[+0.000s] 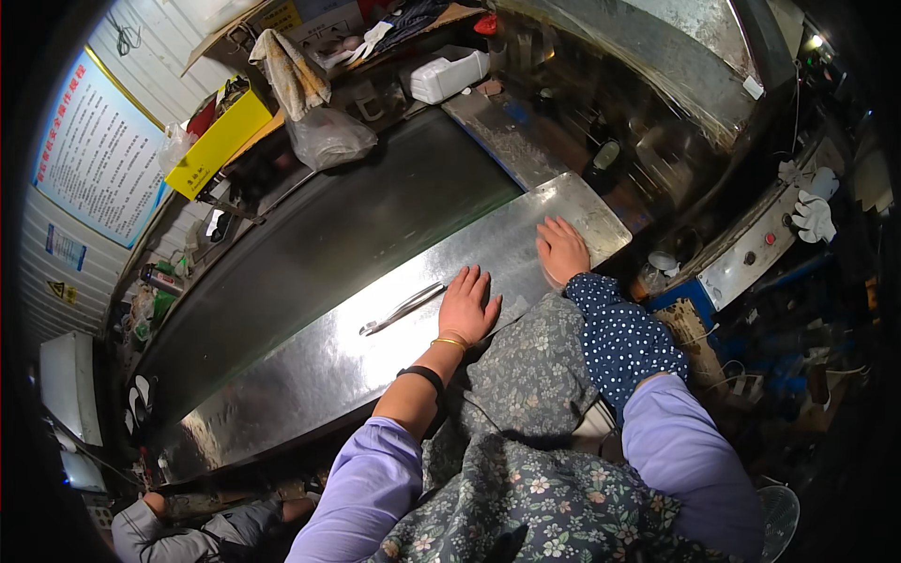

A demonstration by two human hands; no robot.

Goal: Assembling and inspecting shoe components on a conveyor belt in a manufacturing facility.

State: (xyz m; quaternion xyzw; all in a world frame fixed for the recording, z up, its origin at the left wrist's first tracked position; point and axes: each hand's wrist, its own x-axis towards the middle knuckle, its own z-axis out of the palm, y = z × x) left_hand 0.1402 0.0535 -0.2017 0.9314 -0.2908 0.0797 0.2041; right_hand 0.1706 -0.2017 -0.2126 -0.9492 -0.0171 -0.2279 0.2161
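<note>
left hand (467, 306) flat, fingers spread, holding nothing, on steel sheet (375, 347) just beside metal tongs (404, 309) | right hand (562, 250) flat, empty, near sheet's far end | right wrist hidden by dotted sleeve (619, 338) | dark workbench (319, 244), cluttered dim workshop

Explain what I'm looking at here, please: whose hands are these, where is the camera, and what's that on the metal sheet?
This is one wide fisheye view from a camera on the person's head, looking down, so straight edges bend near the rim. The two bare hands are the wearer's own. The left hand and the right hand both lie flat, palms down, on a shiny metal sheet; neither holds anything. A slim metal tool, perhaps tongs, lies on the sheet just left of the left hand. Beyond the sheet runs a dark belt-like surface. Another person's sleeve shows at the lower left.
</note>
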